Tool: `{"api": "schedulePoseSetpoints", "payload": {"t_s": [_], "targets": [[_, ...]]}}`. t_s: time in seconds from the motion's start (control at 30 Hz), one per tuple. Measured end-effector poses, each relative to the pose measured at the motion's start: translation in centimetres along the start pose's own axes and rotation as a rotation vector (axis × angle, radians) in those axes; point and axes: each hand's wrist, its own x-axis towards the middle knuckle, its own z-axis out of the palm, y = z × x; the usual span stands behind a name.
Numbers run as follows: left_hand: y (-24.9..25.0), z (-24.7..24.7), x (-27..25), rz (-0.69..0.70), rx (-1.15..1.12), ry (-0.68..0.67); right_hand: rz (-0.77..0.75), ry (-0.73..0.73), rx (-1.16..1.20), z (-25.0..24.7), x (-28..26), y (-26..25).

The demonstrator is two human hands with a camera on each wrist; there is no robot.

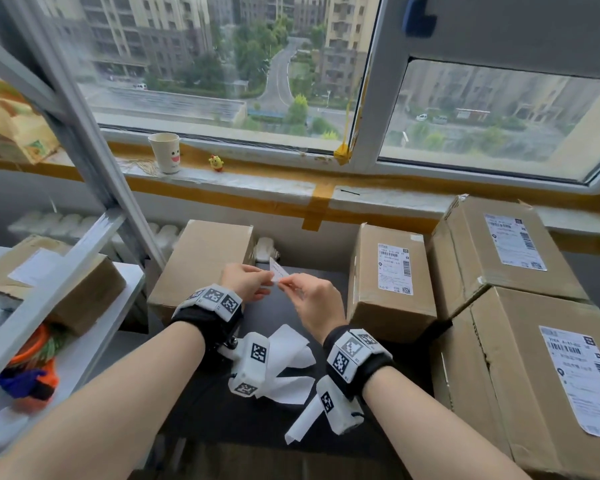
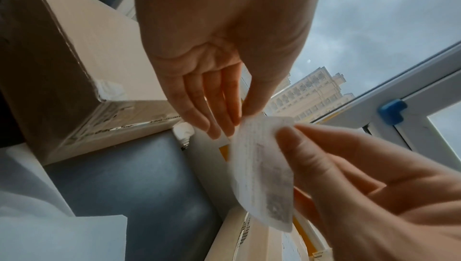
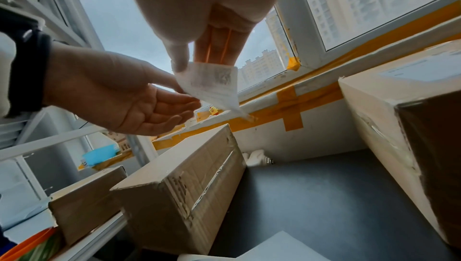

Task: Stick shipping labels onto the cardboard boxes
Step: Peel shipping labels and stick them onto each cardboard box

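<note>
With your right hand (image 1: 314,299) pinching the shipping label (image 1: 278,270) and your left hand (image 1: 246,280) nipping its corner, peel slowly; lay it flat on the unlabelled cardboard box (image 1: 201,261), smoothing outward.

Soft overcast daylight from the window (image 1: 222,64); wide-angle edges bend, wrist views blurred.

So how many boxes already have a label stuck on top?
3, all right of the hands: the upright box beside the right hand, the far-right box, and the near-right box. The shelf box's white sheet is unclear.
</note>
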Motion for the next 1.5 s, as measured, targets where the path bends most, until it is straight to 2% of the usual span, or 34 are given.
{"api": "schedulePoseSetpoints", "payload": {"t_s": [0.17,0.3,0.37,0.47,0.57,0.73,0.9,1.03,1.23,1.5], "targets": [[0.2,-0.6,0.2,0.048,-0.001,0.046,0.044,-0.037,0.005,0.2,-0.1,0.3],[0.6,-1.1,0.0,0.087,-0.03,0.077,0.14,-0.097,0.047,-0.4,0.2,0.9],[0.9,-1.5,-0.1,0.083,-0.047,0.084,0.192,-0.084,0.072,-0.7,0.5,1.2],[1.1,-2.1,-0.2,0.071,-0.093,0.064,0.364,-0.069,0.176,-0.7,1.7,1.5],[1.1,-3.1,0.0,0.068,-0.112,0.072,0.571,-0.129,0.355,0.8,3.2,1.6],[0.5,-5.5,1.4,0.046,-0.132,0.097,0.746,-0.146,0.567,4.3,4.8,0.3],[-0.7,-8.8,3.1,0.036,-0.076,0.145,0.779,-0.215,0.584,7.7,6.5,-1.5],[-1.6,-11.3,4.9,0.04,0.044,0.22,0.795,-0.23,0.509,10.6,7.9,-2.2],[-2.1,-13.1,7.1,0.029,0.242,0.253,0.819,-0.221,0.357,14.2,9.1,-2.7],[-3.1,-13.8,8.4,0.038,0.313,0.34,0.807,-0.249,0.145,15.2,9.2,-3.5]]}}
